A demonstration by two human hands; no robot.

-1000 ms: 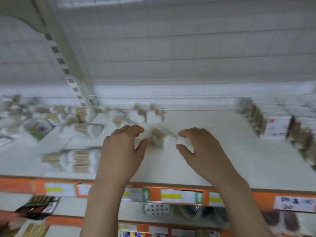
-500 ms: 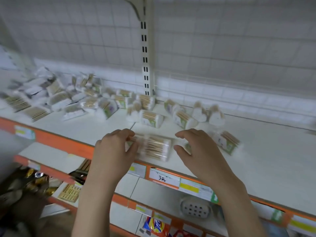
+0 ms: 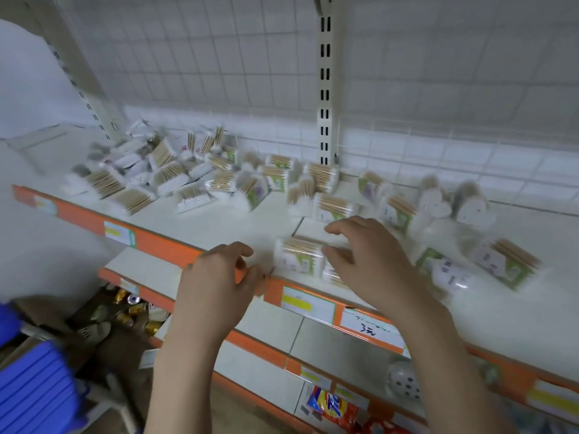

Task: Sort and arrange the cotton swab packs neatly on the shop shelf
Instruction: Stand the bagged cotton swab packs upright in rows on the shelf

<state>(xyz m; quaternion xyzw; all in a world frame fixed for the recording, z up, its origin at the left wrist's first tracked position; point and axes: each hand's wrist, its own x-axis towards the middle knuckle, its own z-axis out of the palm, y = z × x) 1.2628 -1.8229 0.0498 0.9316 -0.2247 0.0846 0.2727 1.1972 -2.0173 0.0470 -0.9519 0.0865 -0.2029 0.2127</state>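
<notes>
White shelf [image 3: 272, 223] carries scattered cotton swab packs [image 3: 188, 180].

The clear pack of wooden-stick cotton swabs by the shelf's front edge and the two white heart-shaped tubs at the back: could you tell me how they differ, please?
The clear pack of wooden-stick swabs lies flat at the front edge, beside the right hand; the white heart-shaped tubs sit further back, apart from both hands. The pack is rectangular with a green label; the tubs show plain white heart faces. Both rest on the white shelf.

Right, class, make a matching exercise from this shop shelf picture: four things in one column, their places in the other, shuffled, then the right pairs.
Things:
1. heart-shaped swab packs
2. jumbled pile of swab packs
3. detergent bag
4. right hand

Places:
A. lower shelf
B. top shelf, far left
C. over a swab pack at the front edge
D. top shelf, back right

Pairs: 1-D, 2-B, 3-A, 4-C
</notes>
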